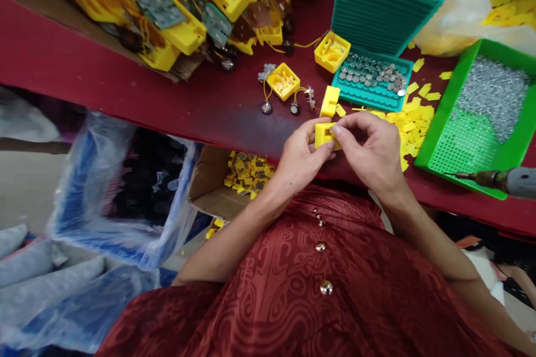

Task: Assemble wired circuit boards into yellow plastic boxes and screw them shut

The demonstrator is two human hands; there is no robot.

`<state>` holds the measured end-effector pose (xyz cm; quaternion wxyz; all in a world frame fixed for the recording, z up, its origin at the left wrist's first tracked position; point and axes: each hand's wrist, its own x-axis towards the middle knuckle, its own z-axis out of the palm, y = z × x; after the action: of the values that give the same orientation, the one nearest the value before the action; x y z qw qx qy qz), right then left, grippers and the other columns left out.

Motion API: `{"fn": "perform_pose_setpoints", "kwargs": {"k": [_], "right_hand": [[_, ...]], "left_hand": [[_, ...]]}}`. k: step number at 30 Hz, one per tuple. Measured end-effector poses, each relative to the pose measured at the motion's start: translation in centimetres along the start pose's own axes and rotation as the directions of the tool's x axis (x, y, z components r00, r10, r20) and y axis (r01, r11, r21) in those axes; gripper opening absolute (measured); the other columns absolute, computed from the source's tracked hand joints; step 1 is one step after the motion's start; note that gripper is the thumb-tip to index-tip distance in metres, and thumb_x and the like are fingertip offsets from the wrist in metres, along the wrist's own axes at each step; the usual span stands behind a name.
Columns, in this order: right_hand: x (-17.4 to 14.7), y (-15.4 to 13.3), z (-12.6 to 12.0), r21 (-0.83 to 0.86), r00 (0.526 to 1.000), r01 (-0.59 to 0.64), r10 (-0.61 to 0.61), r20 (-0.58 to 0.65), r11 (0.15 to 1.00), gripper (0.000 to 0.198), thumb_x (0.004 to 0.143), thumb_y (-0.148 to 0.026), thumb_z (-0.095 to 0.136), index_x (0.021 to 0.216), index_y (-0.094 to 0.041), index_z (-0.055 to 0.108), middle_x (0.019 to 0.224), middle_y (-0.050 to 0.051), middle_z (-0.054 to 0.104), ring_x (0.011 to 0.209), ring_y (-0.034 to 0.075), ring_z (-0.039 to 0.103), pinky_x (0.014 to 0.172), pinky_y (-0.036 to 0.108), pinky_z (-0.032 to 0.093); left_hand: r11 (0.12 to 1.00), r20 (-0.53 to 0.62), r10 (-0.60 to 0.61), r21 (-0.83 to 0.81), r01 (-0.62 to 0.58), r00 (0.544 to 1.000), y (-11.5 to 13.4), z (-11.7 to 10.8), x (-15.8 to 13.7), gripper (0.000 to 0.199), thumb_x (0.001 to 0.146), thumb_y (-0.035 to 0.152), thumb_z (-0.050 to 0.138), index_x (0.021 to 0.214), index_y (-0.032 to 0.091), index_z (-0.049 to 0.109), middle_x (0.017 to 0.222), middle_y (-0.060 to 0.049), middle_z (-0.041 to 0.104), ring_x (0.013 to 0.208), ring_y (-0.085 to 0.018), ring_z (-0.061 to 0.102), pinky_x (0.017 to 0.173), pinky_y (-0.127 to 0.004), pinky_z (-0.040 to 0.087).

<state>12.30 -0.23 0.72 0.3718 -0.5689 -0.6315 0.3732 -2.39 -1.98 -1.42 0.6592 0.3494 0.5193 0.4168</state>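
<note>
Over the worktop [201, 97], the left hand [302, 149], grip closed, holds a yellow plastic housing [321, 135], probably light, stiff and best taken by its sides; whether the right hand [372, 148], touching it, pinches anything is hidden.

You're in a dark red top [268, 290], tonal swirl pattern, shiny round buttons [326, 288] down front; forearms [435, 242] bare.

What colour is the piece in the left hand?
The piece is yellow, seen in the head view.
</note>
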Motion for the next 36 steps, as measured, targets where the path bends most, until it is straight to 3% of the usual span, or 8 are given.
{"fn": "perform_pose_setpoints", "kwargs": {"k": [4, 9, 12, 15, 18, 24, 30, 36], "right_hand": [[-0.1, 0.3, 0.2, -0.065, 0.998, 0.057, -0.057, -0.008, 0.996, 0.012, 0.089, -0.021, 0.067, 0.083, -0.016, 0.076, 0.085, 0.004, 0.074, 0.077, 0.013, 0.065, 0.075, 0.028, 0.051], [-0.5, 0.7, 0.4, -0.149, 0.995, 0.080, -0.087, -0.039, 0.986, 0.016, 0.091, -0.024, 0.067, 0.083, -0.016, 0.079, 0.084, 0.005, 0.075, 0.078, 0.015, 0.066, 0.078, 0.031, 0.051], [-0.6, 0.6, -0.1, -0.130, 0.996, 0.075, -0.081, -0.041, 0.989, 0.018, 0.094, -0.028, 0.068, 0.088, -0.020, 0.082, 0.087, 0.005, 0.077, 0.079, 0.016, 0.067, 0.079, 0.032, 0.055], [-0.6, 0.7, -1.5, -0.004, 1.000, 0.005, -0.005, -0.031, 1.000, 0.020, 0.099, -0.032, 0.067, 0.100, -0.025, 0.086, 0.090, 0.003, 0.079, 0.076, 0.015, 0.068, 0.077, 0.032, 0.060], [-0.4, 1.0, -2.9, 0.084, 0.999, -0.052, 0.052, 0.005, 0.995, 0.021, 0.099, -0.031, 0.070, 0.112, -0.028, 0.086, 0.092, 0.002, 0.080, 0.073, 0.014, 0.070, 0.075, 0.032, 0.065], [0.4, 1.5, -3.1, 0.195, 0.998, -0.051, 0.040, 0.057, 0.979, 0.016, 0.096, -0.025, 0.072, 0.103, -0.025, 0.086, 0.097, 0.003, 0.081, 0.078, 0.013, 0.075, 0.078, 0.031, 0.069], [0.9, 2.3, -2.7, 0.361, 0.991, -0.136, 0.125, 0.055, 0.922, 0.015, 0.088, -0.020, 0.079, 0.102, -0.024, 0.083, 0.090, 0.001, 0.079, 0.074, 0.014, 0.074, 0.077, 0.033, 0.070], [0.5, 1.7, -2.6, 0.223, 0.997, -0.082, 0.082, 0.012, 0.971, 0.012, 0.085, -0.017, 0.078, 0.091, -0.025, 0.085, 0.093, 0.001, 0.081, 0.081, 0.014, 0.075, 0.081, 0.033, 0.070]], "left_hand": [[0.985, -0.018, 0.117, 0.130, -0.114, 0.993, -0.8, 0.0, -0.2, 0.046, 0.090, 0.024, 0.078, 0.132, 0.015, 0.064, 0.131, -0.014, 0.080, 0.113, -0.022, 0.077, 0.099, -0.034, 0.063], [0.945, -0.075, 0.203, 0.275, -0.176, 0.976, -1.2, 0.4, -0.3, 0.042, 0.093, 0.024, 0.071, 0.134, 0.016, 0.065, 0.122, -0.011, 0.081, 0.106, -0.022, 0.076, 0.100, -0.039, 0.061], [0.981, -0.056, 0.115, 0.165, -0.104, 0.992, -0.3, 0.4, -0.2, 0.041, 0.092, 0.023, 0.073, 0.132, 0.016, 0.066, 0.128, -0.011, 0.079, 0.109, -0.021, 0.076, 0.095, -0.035, 0.064], [0.999, -0.004, -0.044, 0.027, 0.044, 0.999, 0.8, 0.1, 0.1, 0.040, 0.090, 0.019, 0.074, 0.130, 0.016, 0.067, 0.128, -0.011, 0.080, 0.105, -0.019, 0.078, 0.082, -0.027, 0.066], [0.992, -0.008, -0.121, -0.027, 0.120, 0.993, 1.2, 0.0, 0.4, 0.040, 0.089, 0.014, 0.075, 0.129, 0.015, 0.068, 0.124, -0.011, 0.081, 0.103, -0.019, 0.079, 0.077, -0.024, 0.067], [0.986, 0.007, -0.147, -0.077, 0.147, 0.989, 1.1, 0.3, 0.5, 0.038, 0.090, 0.013, 0.074, 0.128, 0.013, 0.067, 0.126, -0.013, 0.081, 0.104, -0.018, 0.079, 0.075, -0.022, 0.066], [0.985, -0.010, -0.162, -0.064, 0.161, 0.987, 1.3, 0.5, 0.6, 0.037, 0.090, 0.011, 0.074, 0.126, 0.012, 0.067, 0.120, -0.012, 0.081, 0.098, -0.015, 0.078, 0.072, -0.020, 0.064], [0.990, 0.021, -0.133, -0.046, 0.133, 0.991, 1.0, 0.7, 0.8, 0.037, 0.091, 0.009, 0.071, 0.127, 0.012, 0.065, 0.125, -0.013, 0.081, 0.102, -0.017, 0.079, 0.081, -0.024, 0.064]]}}
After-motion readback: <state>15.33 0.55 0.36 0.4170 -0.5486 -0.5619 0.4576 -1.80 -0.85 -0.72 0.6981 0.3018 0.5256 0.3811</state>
